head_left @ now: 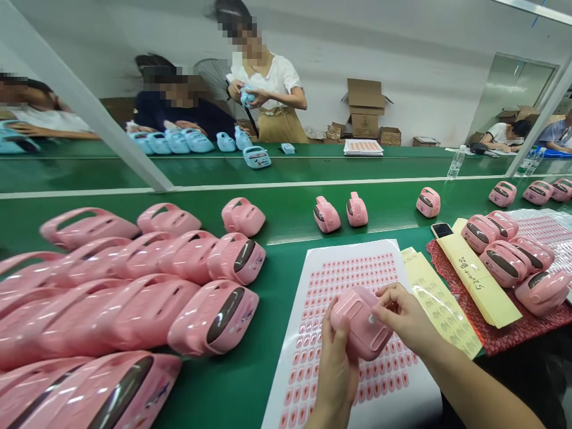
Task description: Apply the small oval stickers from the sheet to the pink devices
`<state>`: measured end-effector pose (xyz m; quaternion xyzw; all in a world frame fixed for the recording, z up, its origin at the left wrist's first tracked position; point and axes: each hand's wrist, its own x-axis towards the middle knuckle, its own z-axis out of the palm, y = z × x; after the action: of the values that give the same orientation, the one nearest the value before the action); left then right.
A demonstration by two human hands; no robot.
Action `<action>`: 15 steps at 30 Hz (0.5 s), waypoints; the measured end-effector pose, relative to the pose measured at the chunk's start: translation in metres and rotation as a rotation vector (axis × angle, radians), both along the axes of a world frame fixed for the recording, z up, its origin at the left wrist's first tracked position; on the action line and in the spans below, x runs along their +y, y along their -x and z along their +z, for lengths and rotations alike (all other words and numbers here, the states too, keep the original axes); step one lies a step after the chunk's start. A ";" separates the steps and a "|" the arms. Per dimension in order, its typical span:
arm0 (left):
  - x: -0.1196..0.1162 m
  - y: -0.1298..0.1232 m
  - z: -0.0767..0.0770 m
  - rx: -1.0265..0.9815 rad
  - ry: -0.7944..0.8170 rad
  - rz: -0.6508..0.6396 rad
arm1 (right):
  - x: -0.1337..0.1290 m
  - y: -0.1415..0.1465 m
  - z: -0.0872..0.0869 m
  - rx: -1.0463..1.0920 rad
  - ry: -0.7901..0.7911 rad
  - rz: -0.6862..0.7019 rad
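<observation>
My left hand is wrapped around a pink plastic device, its rounded casing tilted over the sticker sheet. A small whitish spot shows on the casing near my right fingertips. My right hand is at the device's right edge, thumb and forefinger pinched together; what they hold, if anything, is too small to make out. Beneath both hands lies a large white sheet of small pink stickers, in rows.
Rows of pink handled devices fill the left. A yellow sticker sheet, folded yellow paper, phone and more pink devices lie right. Beyond the green belt, a co-worker holds a light-blue device; others sit nearby.
</observation>
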<state>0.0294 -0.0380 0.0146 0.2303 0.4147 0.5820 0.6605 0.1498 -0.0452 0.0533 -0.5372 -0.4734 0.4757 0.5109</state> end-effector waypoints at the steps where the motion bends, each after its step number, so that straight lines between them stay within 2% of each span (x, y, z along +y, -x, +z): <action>1: -0.001 0.000 0.001 0.007 -0.003 0.000 | 0.001 0.001 -0.001 -0.012 0.007 -0.002; 5: -0.003 0.002 0.005 0.013 0.004 -0.009 | 0.004 0.000 -0.004 -0.056 0.028 0.001; 8: -0.003 0.001 0.007 0.007 0.019 0.031 | 0.000 0.003 -0.005 -0.110 -0.005 -0.020; 15: -0.006 -0.004 0.002 -0.032 0.042 0.103 | -0.008 0.021 -0.021 -0.346 -0.523 -0.227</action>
<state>0.0331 -0.0440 0.0169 0.1857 0.4275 0.6099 0.6409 0.1285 -0.0535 0.0323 -0.5098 -0.5964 0.1798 0.5934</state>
